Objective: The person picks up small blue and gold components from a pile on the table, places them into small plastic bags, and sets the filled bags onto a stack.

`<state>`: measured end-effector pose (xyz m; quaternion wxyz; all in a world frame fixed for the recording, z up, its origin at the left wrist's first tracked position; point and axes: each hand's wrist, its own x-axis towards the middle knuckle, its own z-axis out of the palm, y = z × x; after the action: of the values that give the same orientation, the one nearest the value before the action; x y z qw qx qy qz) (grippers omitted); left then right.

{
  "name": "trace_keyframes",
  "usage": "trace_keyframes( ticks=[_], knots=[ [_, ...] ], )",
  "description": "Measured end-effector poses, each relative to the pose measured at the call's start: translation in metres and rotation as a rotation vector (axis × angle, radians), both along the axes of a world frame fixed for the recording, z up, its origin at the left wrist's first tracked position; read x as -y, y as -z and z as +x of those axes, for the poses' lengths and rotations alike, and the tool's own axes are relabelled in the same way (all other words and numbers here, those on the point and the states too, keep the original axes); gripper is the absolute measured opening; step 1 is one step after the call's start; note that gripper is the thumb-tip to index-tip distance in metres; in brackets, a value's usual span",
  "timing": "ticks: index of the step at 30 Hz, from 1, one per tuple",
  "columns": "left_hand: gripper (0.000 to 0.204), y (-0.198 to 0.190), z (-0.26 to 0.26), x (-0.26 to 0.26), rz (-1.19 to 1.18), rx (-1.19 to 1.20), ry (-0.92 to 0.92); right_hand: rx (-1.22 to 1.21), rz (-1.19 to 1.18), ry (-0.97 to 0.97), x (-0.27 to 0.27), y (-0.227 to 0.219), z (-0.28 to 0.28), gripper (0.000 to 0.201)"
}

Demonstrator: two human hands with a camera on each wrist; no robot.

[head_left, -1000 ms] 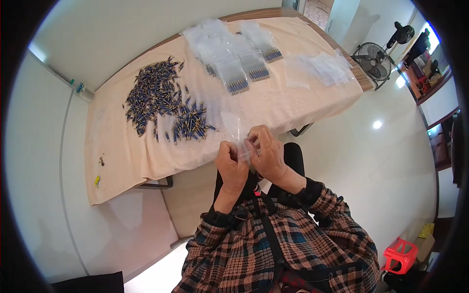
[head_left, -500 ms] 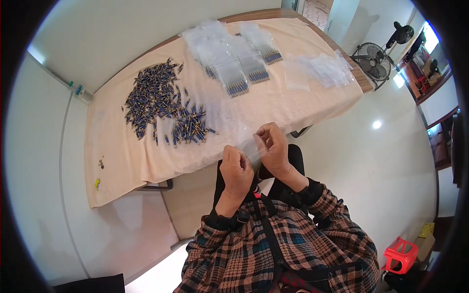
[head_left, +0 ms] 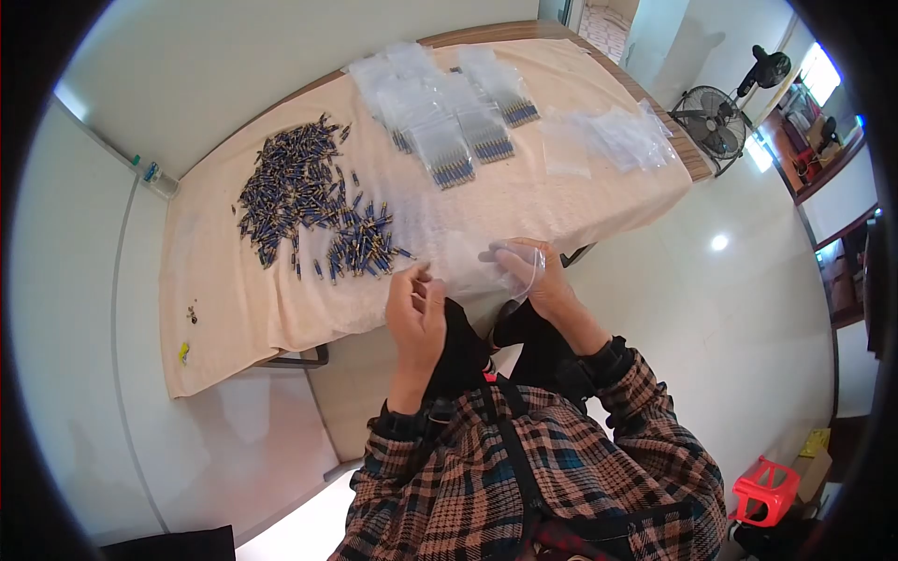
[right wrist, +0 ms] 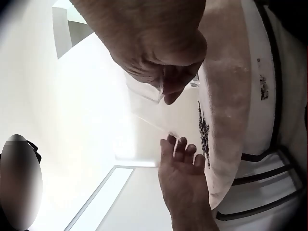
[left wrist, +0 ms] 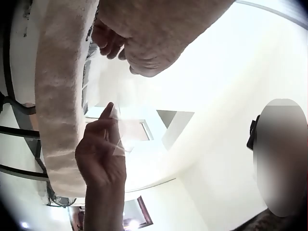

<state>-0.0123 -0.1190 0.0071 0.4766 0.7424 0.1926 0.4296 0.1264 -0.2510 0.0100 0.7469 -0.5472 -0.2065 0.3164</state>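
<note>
A clear plastic bag [head_left: 529, 280] hangs from my right hand [head_left: 552, 284], which pinches it just beyond the table's near edge. To its left, my left hand [head_left: 416, 316] is raised with fingers loosely bent, near the loose blue pieces with brass-coloured ends [head_left: 363, 245]. In the right wrist view, the fingertips of the left hand [right wrist: 185, 180] are at the edge of the bag [right wrist: 150, 107]; whether they touch it, I cannot tell. The left wrist view shows the bag [left wrist: 118, 137] across the fingers of the right hand [left wrist: 102, 156].
A large pile of blue pieces [head_left: 290, 178] lies on the cloth-covered table [head_left: 262, 309]. Filled clear bags [head_left: 454, 154] are at the back, with flat bags [head_left: 627, 138] at the right. A fan [head_left: 713, 122] and a red stool [head_left: 767, 491] stand on the floor.
My hands have moved apart: the left went leftward and its fingers loosened from the bag, while the right moved rightward with the bag.
</note>
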Motion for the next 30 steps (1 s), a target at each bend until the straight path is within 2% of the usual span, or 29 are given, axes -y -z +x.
trace_keyframes(
  ticks=[1,4,7,11,14,17,20,23,27,30],
  knots=[
    [0.009,0.006,0.0,-0.004,-0.001,0.001,0.001,0.021,-0.054,-0.059,0.003,-0.002,0.003,0.027],
    [0.018,0.018,0.001,-0.012,-0.32,-0.005,0.25,0.046,-0.135,-0.13,0.003,-0.004,0.004,0.031],
    [0.021,0.016,-0.001,-0.01,-0.356,-0.055,0.305,0.054,-0.187,-0.155,-0.001,-0.003,0.001,0.034],
    [0.024,0.017,0.002,-0.01,-0.433,-0.038,0.332,0.042,-0.15,-0.174,0.001,0.001,-0.001,0.026],
    [0.024,0.019,0.001,-0.014,-0.439,-0.023,0.311,0.023,-0.35,-0.449,0.009,-0.011,0.002,0.024],
    [0.025,0.022,0.002,-0.018,-0.399,-0.029,0.273,0.038,-0.384,-0.464,0.015,0.001,0.008,0.024],
    [0.022,0.026,0.002,-0.023,-0.463,-0.001,0.268,0.031,-0.386,-0.466,0.019,0.011,0.017,0.024],
    [0.023,0.027,0.007,-0.024,-0.446,-0.021,0.276,0.004,-0.369,-0.453,0.021,0.008,0.022,0.025],
    [0.022,0.017,0.012,-0.026,-0.462,-0.044,0.229,0.042,-0.359,-0.376,0.015,0.003,0.027,0.023],
    [0.021,0.012,0.013,-0.029,-0.446,-0.032,0.172,0.11,-0.329,-0.243,0.009,-0.005,0.032,0.022]
  ],
)
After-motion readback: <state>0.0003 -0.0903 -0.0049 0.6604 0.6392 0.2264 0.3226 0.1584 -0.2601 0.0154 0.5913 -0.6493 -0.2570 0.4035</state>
